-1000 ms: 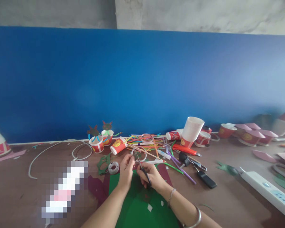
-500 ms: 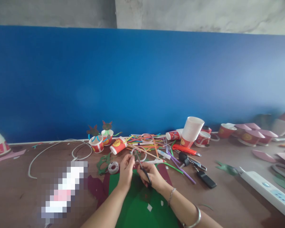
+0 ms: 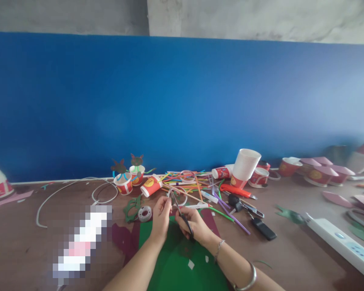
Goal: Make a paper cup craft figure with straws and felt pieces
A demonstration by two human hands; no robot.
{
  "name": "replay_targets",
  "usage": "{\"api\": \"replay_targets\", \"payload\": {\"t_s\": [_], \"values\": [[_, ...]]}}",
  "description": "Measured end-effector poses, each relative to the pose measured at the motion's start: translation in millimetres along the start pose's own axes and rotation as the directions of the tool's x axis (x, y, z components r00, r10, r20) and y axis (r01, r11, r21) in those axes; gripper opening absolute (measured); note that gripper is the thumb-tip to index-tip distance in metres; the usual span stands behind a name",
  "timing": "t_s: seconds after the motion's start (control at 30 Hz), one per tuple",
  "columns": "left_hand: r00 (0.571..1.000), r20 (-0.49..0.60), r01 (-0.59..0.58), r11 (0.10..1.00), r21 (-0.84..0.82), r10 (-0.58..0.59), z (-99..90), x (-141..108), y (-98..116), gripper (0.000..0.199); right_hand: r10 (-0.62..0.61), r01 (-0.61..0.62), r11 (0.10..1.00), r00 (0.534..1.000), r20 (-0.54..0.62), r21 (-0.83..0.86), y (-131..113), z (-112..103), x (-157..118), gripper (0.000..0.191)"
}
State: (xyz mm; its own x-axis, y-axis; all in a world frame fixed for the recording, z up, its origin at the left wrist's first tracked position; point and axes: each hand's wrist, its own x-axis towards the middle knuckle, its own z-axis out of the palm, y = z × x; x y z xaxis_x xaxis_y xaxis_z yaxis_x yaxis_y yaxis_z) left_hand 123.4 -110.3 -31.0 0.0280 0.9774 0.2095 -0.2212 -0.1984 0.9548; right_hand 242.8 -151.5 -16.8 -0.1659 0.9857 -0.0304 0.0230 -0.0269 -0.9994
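My right hand [image 3: 191,222] is wrapped round the dark handles of a pair of scissors [image 3: 186,223], whose blades point up and to the left. Just left of it, my left hand [image 3: 163,214] is closed with its fingertips pinched near the blades; whatever it pinches is too small to make out. Both hands are above a green sheet [image 3: 182,270], where small white scraps [image 3: 191,264] lie. Dark red paper [image 3: 210,222] shows beneath the green sheet. A tape roll [image 3: 144,214] and a cut green piece [image 3: 130,210] lie left of my left hand.
Coloured straws [image 3: 197,184] are heaped beyond the hands. Paper cups [image 3: 151,185], a cup stack [image 3: 245,167], an orange cutter [image 3: 235,190] and keys [image 3: 235,202] are around them. A power strip [image 3: 339,238] lies right; a white cable [image 3: 48,198] curls left.
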Motion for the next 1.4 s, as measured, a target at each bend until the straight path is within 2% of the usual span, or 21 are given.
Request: {"api": "replay_targets", "payload": {"t_s": [0.7,1.07,1.4], "values": [[0.999,-0.035,-0.028,0.999,0.026,0.029,-2.1,1.4,-2.4,0.033,0.005,-0.004,1.000,1.000,0.018,-0.025,-2.0,-0.7,-1.8,0.011],[0.996,-0.081,-0.027,0.999,0.035,0.030,-1.4,1.9,0.3,0.036,0.043,-0.042,0.998,0.999,0.019,-0.047,-4.3,0.4,-2.8,0.014],[0.996,-0.080,-0.045,0.998,0.040,0.048,-2.5,2.6,-2.5,0.033,0.085,-0.084,0.996,0.996,0.023,-0.044,-5.8,0.0,-3.0,0.016]]}}
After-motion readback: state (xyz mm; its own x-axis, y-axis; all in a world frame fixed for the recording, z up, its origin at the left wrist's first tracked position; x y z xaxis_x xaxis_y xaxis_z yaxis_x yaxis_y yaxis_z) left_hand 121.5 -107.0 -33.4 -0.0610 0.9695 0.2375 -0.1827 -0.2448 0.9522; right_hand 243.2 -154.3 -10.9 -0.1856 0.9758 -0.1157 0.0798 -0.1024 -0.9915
